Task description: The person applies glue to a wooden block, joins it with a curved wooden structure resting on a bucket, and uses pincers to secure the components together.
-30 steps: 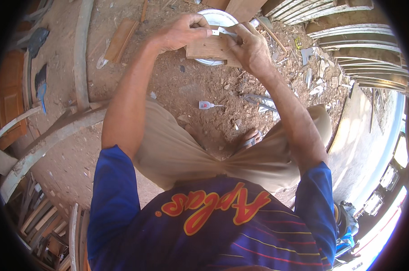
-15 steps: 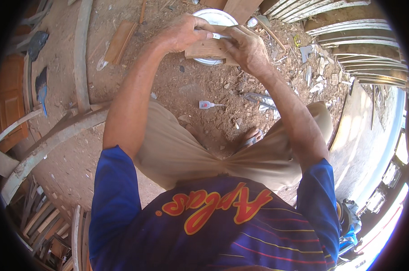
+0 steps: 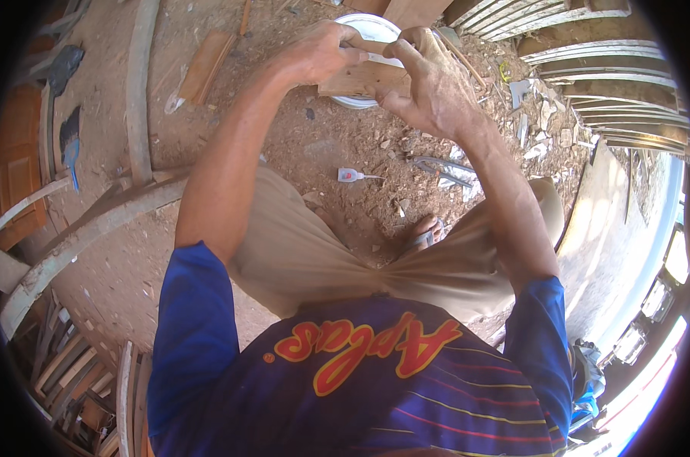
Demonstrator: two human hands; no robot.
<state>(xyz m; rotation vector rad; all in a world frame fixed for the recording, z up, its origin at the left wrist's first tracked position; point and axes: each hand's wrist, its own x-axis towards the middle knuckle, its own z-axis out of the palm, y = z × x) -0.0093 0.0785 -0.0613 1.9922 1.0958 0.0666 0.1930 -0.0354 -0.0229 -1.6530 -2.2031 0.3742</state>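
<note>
A pale wooden piece (image 3: 350,81) lies across a round white bucket or tub (image 3: 370,28) at the top of the view. My left hand (image 3: 323,55) is closed at its left end, thumb and curled fingers gripping it. Around the right end is my right hand (image 3: 438,85), thumb along the near edge and bent fingers over the top. A small white strip (image 3: 380,59) shows between the two hands above the wood; its kind is unclear and its ends are partly hidden by fingers. My right palm covers the wood's far right end.
On the dirt floor between my feet and the bucket lies a small white bottle (image 3: 348,175) with a thin nozzle. A grey metal tool (image 3: 444,169) is right of it. Brown boards (image 3: 208,65) lie left; stacked slats (image 3: 611,72) stand right. A curved beam (image 3: 94,228) runs at left.
My right hand has shifted slightly right and turned, its thumb now spread along the wood's near edge. The left hand and the wood moved a little to the right.
</note>
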